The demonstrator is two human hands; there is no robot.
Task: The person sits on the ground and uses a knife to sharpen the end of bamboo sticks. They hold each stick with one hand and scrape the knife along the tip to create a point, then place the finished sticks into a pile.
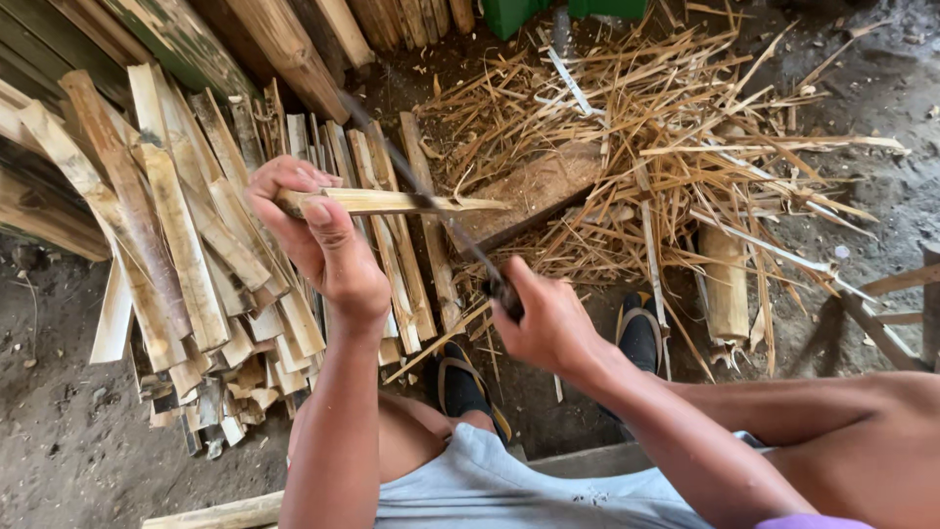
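My left hand (318,240) grips a pale split bamboo strip (411,203) and holds it level, pointing right. My right hand (543,318) is closed around the dark handle of a long thin blade (416,181). The blade slants up to the left and crosses the strip near its middle, its edge set against or in the wood. Under the strip's tip sits a worn wooden chopping block (534,186). My two feet in dark sandals (460,387) rest on the dirt floor below my hands.
A stack of split bamboo slats (186,245) lies on the left. Thin shavings and splinters (685,127) are heaped at the right around a short bamboo section (725,284). Round poles (294,44) lean at the top. A wooden frame (896,313) stands at the right edge.
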